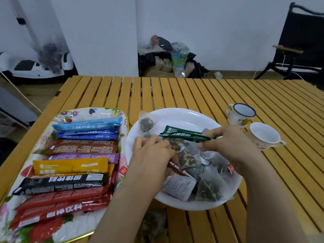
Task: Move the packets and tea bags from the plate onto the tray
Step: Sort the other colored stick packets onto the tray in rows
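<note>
Right hand (229, 146) sits over the white plate (184, 114), thumb and fingers pinching one end of a dark green stick packet (185, 137), which lies nearly level above the plate's middle. Left hand (154, 155) is curled over the plate's left half, fingers bent down among the contents; a brown-red packet (176, 168) shows at its fingertips, though whether the fingers actually grip it cannot be told. Clear pyramid tea bags (190, 156) and a pale flat sachet (178, 187) are heaped in the near half of the plate. A second green packet (177, 129) lies on the plate just beyond the held one. Left of the plate, touching its rim, the floral tray (105, 112) carries rows of blue, brown, purple, yellow, black and red stick packets (70, 165). Right of the plate stand two white cups (241, 114), apart from it, on the slatted wooden table (175, 92).
</note>
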Available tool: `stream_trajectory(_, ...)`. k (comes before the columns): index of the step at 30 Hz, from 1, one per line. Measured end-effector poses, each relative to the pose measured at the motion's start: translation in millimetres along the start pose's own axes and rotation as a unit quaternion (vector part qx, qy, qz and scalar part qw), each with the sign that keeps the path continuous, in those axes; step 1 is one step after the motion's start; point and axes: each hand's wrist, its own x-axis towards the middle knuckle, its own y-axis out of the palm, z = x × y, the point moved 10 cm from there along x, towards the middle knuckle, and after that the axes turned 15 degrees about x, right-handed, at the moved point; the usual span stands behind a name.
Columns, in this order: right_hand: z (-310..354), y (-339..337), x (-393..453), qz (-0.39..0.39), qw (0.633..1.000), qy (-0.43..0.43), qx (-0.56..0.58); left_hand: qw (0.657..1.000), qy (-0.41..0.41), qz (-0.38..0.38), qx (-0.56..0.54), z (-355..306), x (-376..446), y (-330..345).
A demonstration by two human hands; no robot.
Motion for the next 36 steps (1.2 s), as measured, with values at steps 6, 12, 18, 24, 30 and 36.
stream_trajectory(6, -11, 2, 1, 0.009, 0.999, 0.049, 0.001, 1.0, 0.0, 0.005, -0.015, 5, 3, -17)
stream_trajectory(12, -10, 6, 2, -0.005, 0.999, 0.033, 0.023, 0.976, -0.049, -0.103, -0.187, 29, -8, -46)
stream_trajectory(18, -4, -5, 6, -0.07, 0.993, 0.008, 0.098, 0.906, -0.119, -0.136, -0.383, 50, -15, -53)
stream_trajectory(24, 8, -34, 1, -0.173, 0.972, -0.06, 0.144, 0.8, -0.225, -0.227, -0.508, 110, -37, -59)
stream_trajectory(30, 32, -36, -17, -0.179, 0.947, -0.112, 0.242, 0.804, -0.336, -0.316, -0.376, 184, -84, -69)
stream_trajectory(36, 56, 0, -27, -0.143, 0.943, -0.145, 0.262, 0.942, -0.247, -0.217, -0.07, 198, -85, -72)
